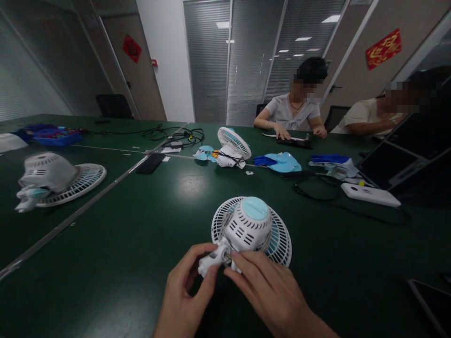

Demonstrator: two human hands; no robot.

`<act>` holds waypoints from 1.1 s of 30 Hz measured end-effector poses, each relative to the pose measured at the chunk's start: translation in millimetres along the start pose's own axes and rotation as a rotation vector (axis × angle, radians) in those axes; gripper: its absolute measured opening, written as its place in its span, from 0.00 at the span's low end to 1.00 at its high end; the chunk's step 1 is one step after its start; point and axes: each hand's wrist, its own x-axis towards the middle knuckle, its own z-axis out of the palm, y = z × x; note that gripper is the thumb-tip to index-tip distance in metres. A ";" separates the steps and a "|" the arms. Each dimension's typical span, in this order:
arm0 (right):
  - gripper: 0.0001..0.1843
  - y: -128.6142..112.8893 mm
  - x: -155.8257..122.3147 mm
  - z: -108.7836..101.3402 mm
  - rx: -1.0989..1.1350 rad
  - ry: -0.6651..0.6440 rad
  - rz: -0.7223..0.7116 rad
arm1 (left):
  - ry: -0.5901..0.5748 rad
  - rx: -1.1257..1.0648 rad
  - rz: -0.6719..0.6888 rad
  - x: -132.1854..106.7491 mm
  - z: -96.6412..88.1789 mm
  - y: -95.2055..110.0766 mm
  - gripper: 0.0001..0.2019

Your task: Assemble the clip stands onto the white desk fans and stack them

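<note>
A white electric fan head (248, 227) with a light-blue rear cap lies grille down in front of me. Its white neck bracket (213, 260) points toward my left hand (190, 281), whose thumb and fingers are closed around it. My right hand (269, 286) is pressed together at the joint between bracket and motor housing. A small metal pin (228, 256), perhaps a screw, shows at its fingertips and points into the joint. The pin's far end and part of the joint are hidden. Under the housing, the round grille (282, 239) rests on the table.
Another fan head (49, 173) lies at left, and a third (232, 148) stands farther back beside light-blue blades (283, 162). A phone (151, 163), black cables (176, 136), a blue tray (56, 136) and a white power bank (369, 194) share the green table (141, 244). Two people sit across.
</note>
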 end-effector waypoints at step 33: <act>0.25 -0.8 0.2 -3.8 -0.029 -0.126 0.033 | 0.050 -0.110 -0.050 -7.6 5.6 7.1 0.17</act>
